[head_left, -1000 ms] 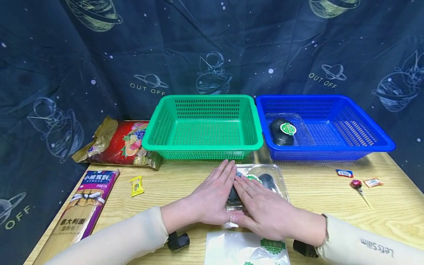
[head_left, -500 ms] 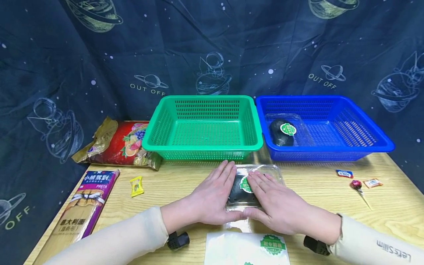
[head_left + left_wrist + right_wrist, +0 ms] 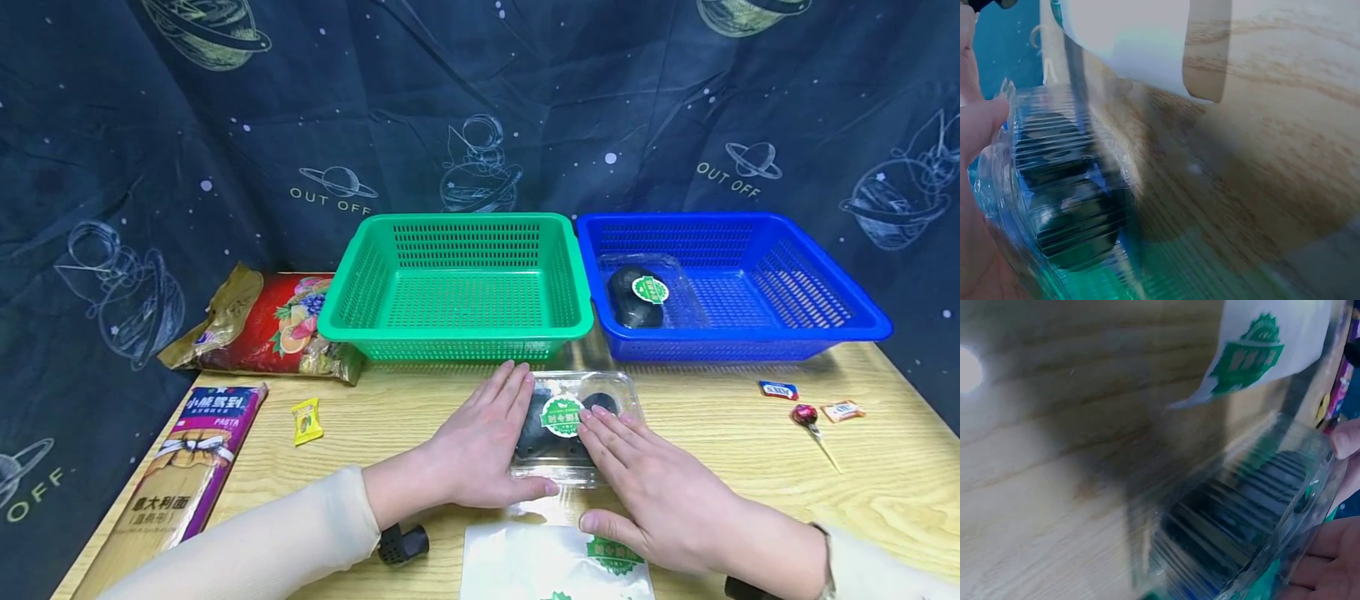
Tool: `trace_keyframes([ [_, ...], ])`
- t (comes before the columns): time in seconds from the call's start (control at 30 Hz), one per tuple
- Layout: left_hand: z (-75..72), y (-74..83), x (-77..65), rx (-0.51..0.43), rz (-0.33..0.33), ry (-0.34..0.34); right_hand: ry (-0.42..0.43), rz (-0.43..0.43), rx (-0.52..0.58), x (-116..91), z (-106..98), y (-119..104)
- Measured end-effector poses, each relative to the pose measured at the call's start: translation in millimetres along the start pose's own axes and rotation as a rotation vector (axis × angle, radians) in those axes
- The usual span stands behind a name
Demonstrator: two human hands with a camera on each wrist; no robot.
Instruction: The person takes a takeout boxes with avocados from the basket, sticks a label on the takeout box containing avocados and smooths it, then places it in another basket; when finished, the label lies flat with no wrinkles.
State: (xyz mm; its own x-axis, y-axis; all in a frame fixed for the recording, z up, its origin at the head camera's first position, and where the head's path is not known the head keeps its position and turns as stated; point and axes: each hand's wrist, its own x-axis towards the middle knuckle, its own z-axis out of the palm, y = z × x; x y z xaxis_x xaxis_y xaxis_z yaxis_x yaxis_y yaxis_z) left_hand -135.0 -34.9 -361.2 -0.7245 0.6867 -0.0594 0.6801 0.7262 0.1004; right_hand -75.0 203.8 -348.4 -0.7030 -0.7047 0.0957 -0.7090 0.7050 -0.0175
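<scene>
A clear plastic box [image 3: 577, 475] with dark rounded produce [image 3: 534, 429] inside lies before me in the head view. On its lid sits a round green-and-white sticker [image 3: 562, 415]. My left hand [image 3: 483, 450] rests along the box's left side with straight fingers, its thumb at the near edge. My right hand [image 3: 660, 492] lays straight fingertips on the lid, right of the sticker; its thumb stands apart, above the white sheet's corner. Both wrist views show the ribbed box wall from the side, the produce blurred behind it. The exact kind of produce cannot be told.
A white sheet [image 3: 525, 558] with green labels lies nearest me. Behind stand a green basket [image 3: 456, 335] and a blue basket [image 3: 742, 336] holding a similar stickered box [image 3: 678, 292]. Left are a pasta pack [image 3: 180, 467], a red bag [image 3: 262, 325] and yellow candy [image 3: 307, 421]; right, a lollipop [image 3: 806, 415].
My right hand has slid right and toward me across the lid, uncovering the sticker, and its thumb has come away from the left thumb. The left hand has stayed put.
</scene>
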Motion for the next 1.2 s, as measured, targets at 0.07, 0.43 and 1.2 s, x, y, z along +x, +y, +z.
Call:
trace_keyframes([
  [0.07, -0.1, -0.2, -0.1, -0.008, 0.002, -0.002, -0.001, -0.012, 0.027, 0.8, -0.4, -1.3],
  [0.43, -0.2, -2.1, -1.1, -0.029, 0.008, -0.021, -0.020, -0.027, 0.124, 22.5, 2.0, -10.3],
  [1.2, -2.2, -3.3, -0.7, 0.009, 0.022, -0.028, 0.031, -0.016, -0.046, 10.2, 9.9, -1.9],
])
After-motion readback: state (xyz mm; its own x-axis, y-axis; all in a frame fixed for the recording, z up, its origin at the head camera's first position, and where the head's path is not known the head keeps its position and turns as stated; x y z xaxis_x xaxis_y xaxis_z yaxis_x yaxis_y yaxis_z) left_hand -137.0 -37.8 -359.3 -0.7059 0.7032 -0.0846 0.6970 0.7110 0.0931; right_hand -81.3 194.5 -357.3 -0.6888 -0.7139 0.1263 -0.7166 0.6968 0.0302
